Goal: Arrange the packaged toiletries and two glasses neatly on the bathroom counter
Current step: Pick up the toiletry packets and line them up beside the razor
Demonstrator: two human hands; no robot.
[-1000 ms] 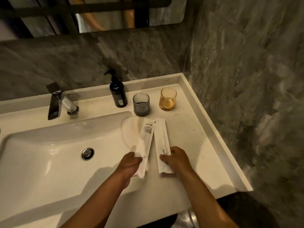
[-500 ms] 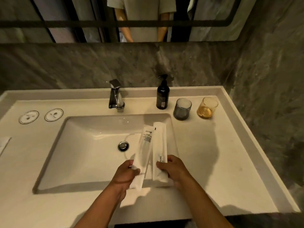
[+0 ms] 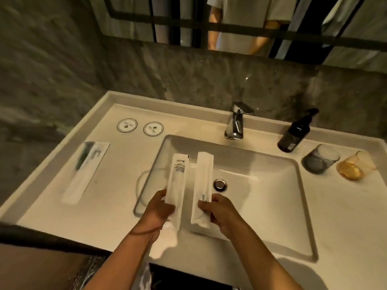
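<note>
My left hand [image 3: 157, 212] grips the lower end of a long white packet with black print [image 3: 177, 185]. Beside it, my right hand [image 3: 219, 212] holds a second white packet [image 3: 202, 185] by its lower end. Both packets hang over the left part of the basin [image 3: 261, 206], pointing away from me. A third clear-fronted packet with a green toothbrush [image 3: 85, 170] lies on the counter [image 3: 117, 195] at the left. Two round packaged items [image 3: 127, 125] [image 3: 153, 128] lie at the back left. A grey glass [image 3: 320, 159] and an amber glass [image 3: 355, 167] stand side by side at the right.
A chrome tap [image 3: 236, 122] rises behind the basin, with a dark pump bottle [image 3: 295, 135] to its right. The drain [image 3: 219, 184] sits mid-basin. Stone walls close the left and back, and a mirror [image 3: 240, 24] above reflects a person's torso and arms.
My view has swung left, from the right counter to the left one. Both hands have carried the two packets leftwards, from the right counter to over the basin's left part, and spread them slightly.
</note>
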